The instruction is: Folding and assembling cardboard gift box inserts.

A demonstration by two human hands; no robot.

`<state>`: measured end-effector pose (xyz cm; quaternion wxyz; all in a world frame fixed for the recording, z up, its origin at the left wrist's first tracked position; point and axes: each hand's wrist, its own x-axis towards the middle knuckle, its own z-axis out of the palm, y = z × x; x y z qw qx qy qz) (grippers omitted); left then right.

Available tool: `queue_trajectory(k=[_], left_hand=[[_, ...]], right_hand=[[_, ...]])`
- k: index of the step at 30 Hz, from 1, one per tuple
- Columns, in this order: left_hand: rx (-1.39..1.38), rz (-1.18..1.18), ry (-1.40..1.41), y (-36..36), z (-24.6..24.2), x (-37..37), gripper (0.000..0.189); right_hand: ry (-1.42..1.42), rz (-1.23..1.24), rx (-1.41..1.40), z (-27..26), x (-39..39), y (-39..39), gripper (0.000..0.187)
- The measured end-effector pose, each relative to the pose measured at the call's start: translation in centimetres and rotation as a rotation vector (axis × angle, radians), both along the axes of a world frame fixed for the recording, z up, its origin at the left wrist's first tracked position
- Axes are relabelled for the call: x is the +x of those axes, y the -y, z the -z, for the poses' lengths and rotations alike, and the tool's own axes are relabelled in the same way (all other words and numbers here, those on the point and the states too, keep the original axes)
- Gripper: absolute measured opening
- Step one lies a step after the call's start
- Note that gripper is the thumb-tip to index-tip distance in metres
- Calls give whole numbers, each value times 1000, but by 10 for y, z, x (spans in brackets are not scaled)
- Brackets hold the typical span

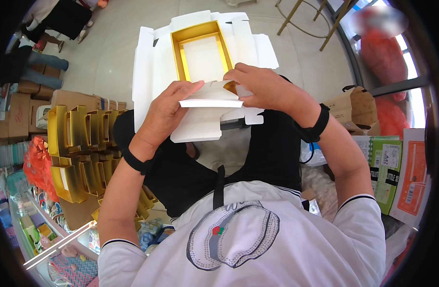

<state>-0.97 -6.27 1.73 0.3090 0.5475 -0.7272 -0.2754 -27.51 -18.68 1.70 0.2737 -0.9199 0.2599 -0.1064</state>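
A partly folded card piece, white outside with a gold inner face showing at its right corner, is held between both hands. My left hand grips its left end, thumb along the upper edge. At the right end, my right hand pinches the folded corner, fingertips beside the gold face. Just beyond the hands, a rectangular gold card tray with raised walls and a pale bottom lies on flat white die-cut card blanks. These blanks rest over my knees. The hands hide parts of the held piece.
Rows of gold card trays stand at my left, near cardboard boxes and a red plastic bag. A paper bag and a green box stand at right. Metal stool legs are ahead; people stand at far left.
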Motion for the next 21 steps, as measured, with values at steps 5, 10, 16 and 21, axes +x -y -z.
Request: queue_trajectory(k=[5, 10, 16, 21], left_hand=[[27, -2, -58, 2, -2, 1, 59], [23, -18, -113, 5, -2, 3, 45], [19, -42, -185, 14, 11, 1, 48], [116, -169, -275, 14, 12, -5, 24]], right_hand=[[-3, 59, -43, 3, 5, -1, 39], [110, 87, 0, -6, 8, -3, 19], [137, 141, 83, 10, 10, 4, 14], [148, 105, 72, 16, 9, 8, 17]])
